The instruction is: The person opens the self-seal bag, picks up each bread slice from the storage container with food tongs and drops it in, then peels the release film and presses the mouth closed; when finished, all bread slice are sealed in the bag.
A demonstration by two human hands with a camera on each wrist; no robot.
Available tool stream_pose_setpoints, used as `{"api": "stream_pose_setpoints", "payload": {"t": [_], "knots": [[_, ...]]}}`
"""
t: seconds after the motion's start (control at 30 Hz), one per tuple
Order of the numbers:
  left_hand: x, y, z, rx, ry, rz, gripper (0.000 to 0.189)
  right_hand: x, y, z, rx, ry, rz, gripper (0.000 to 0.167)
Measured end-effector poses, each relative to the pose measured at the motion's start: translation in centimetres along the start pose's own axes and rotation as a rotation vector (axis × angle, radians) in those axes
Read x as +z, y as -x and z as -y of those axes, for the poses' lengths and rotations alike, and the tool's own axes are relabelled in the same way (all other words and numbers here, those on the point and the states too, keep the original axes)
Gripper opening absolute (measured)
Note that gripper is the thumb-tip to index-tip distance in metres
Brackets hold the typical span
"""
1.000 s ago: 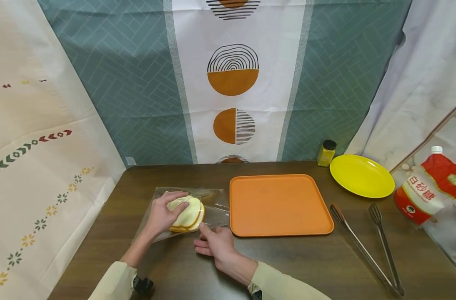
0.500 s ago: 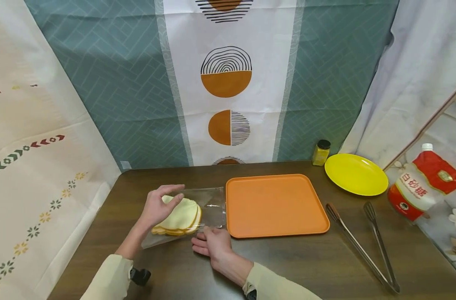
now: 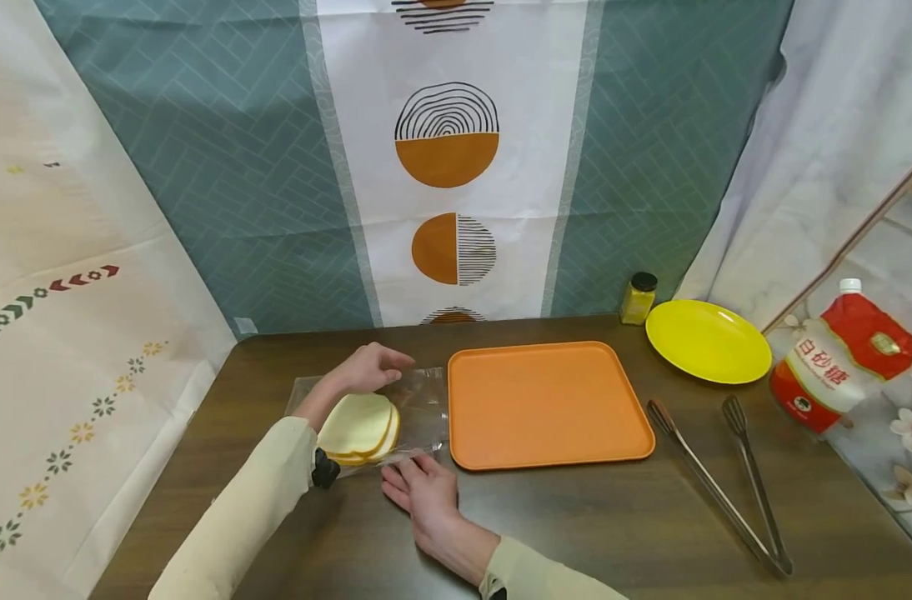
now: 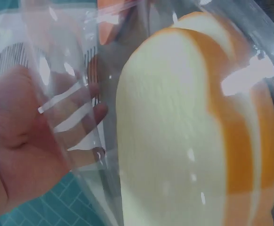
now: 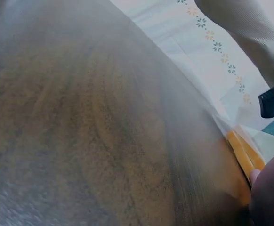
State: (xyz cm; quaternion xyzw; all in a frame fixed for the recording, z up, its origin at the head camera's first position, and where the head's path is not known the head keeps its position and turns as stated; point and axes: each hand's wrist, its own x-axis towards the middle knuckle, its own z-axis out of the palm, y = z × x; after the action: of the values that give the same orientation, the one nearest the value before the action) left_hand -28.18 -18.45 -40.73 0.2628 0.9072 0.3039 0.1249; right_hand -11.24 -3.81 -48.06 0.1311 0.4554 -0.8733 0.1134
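Two slices of bread (image 3: 357, 423), pale with orange-brown crusts, lie overlapped inside a clear plastic bag (image 3: 424, 408) on the left of the table. My left hand (image 3: 368, 368) reaches over the bag's far edge with fingers loosely bent. In the left wrist view, the left hand (image 4: 28, 136) shows partly through the clear film, beside the bread (image 4: 170, 117), with nothing in its palm. At the bag's near right edge, my right hand (image 3: 429, 493) pinches the film at the thumb, its other fingers low by the table. The right wrist view shows only part of the right hand (image 5: 271, 188).
An orange tray (image 3: 549, 408) lies just right of the bag. Farther right are metal tongs (image 3: 714, 492), a yellow plate (image 3: 707, 342), a yellow jar with a black lid (image 3: 638, 298) and a red-and-white sugar pouch (image 3: 842, 358). Patterned cloth hangs behind the wooden table (image 3: 576, 533).
My left hand has moved from over the bread slices to the bag's far edge, going away and to the right. The right hand stays at the near edge.
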Motion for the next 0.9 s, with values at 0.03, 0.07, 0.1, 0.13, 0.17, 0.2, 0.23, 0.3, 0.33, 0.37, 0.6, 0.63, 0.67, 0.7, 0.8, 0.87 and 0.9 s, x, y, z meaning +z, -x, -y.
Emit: {"api": "stream_pose_setpoints", "payload": {"t": [0.03, 0.07, 0.1, 0.13, 0.17, 0.2, 0.23, 0.3, 0.33, 0.37, 0.6, 0.63, 0.67, 0.7, 0.8, 0.87, 0.9], "knots": [[0.0, -0.2, 0.0, -0.002, -0.002, 0.028, 0.033, 0.1, 0.0, 0.1, -0.001, 0.001, -0.003, 0.061], [0.0, -0.4, -0.1, -0.007, -0.004, 0.051, 0.032, 0.2, 0.0, 0.2, 0.002, 0.004, -0.006, 0.061], [0.0, -0.5, -0.1, -0.012, -0.005, 0.066, 0.032, 0.2, 0.0, 0.3, 0.006, 0.007, -0.01, 0.06], [0.0, -0.6, -0.1, -0.018, -0.005, 0.075, 0.03, 0.3, 0.0, 0.5, 0.01, 0.01, -0.015, 0.06], [0.0, -0.8, -0.1, -0.024, -0.003, 0.078, 0.028, 0.4, 0.0, 0.6, 0.014, 0.014, -0.02, 0.059], [0.1, -0.9, -0.1, -0.026, -0.005, 0.076, 0.026, 0.5, 0.0, 0.7, 0.016, 0.019, -0.024, 0.058], [0.2, -1.0, 0.0, -0.026, -0.008, 0.07, 0.024, 0.5, 0.0, 0.8, 0.019, 0.022, -0.025, 0.056], [0.3, -1.2, 0.1, -0.022, -0.015, 0.055, 0.018, 0.6, 0.0, 0.8, 0.017, 0.027, -0.025, 0.053], [0.4, -1.3, 0.2, -0.021, -0.015, 0.049, 0.016, 0.5, 0.0, 0.8, 0.014, 0.025, -0.026, 0.051], [0.4, -1.4, 0.2, -0.019, -0.01, 0.045, 0.014, 0.5, 0.0, 0.7, 0.01, 0.021, -0.023, 0.048], [0.6, -1.4, 0.2, -0.024, 0.036, 0.039, 0.013, 0.4, 0.0, -0.1, -0.021, -0.044, -0.026, 0.037], [0.6, -1.4, 0.2, -0.029, 0.045, 0.037, 0.013, 0.5, 0.0, -0.1, -0.024, -0.052, -0.025, 0.036], [0.6, -1.4, 0.2, -0.032, 0.053, 0.037, 0.013, 0.5, 0.0, -0.2, -0.027, -0.06, -0.031, 0.038], [0.5, -1.4, 0.2, -0.034, 0.06, 0.033, 0.014, 0.5, 0.0, -0.2, -0.029, -0.066, -0.036, 0.042], [0.4, -1.4, 0.2, -0.045, 0.08, 0.021, 0.014, 0.4, 0.0, -0.2, -0.026, -0.082, -0.04, 0.043], [0.4, -1.3, 0.4, -0.032, 0.079, -0.002, 0.014, 0.3, 0.2, -0.3, -0.027, -0.088, -0.041, 0.046], [0.3, -1.2, 0.4, -0.029, 0.083, -0.012, 0.013, 0.3, 0.3, -0.3, -0.029, -0.088, -0.039, 0.046]]}}
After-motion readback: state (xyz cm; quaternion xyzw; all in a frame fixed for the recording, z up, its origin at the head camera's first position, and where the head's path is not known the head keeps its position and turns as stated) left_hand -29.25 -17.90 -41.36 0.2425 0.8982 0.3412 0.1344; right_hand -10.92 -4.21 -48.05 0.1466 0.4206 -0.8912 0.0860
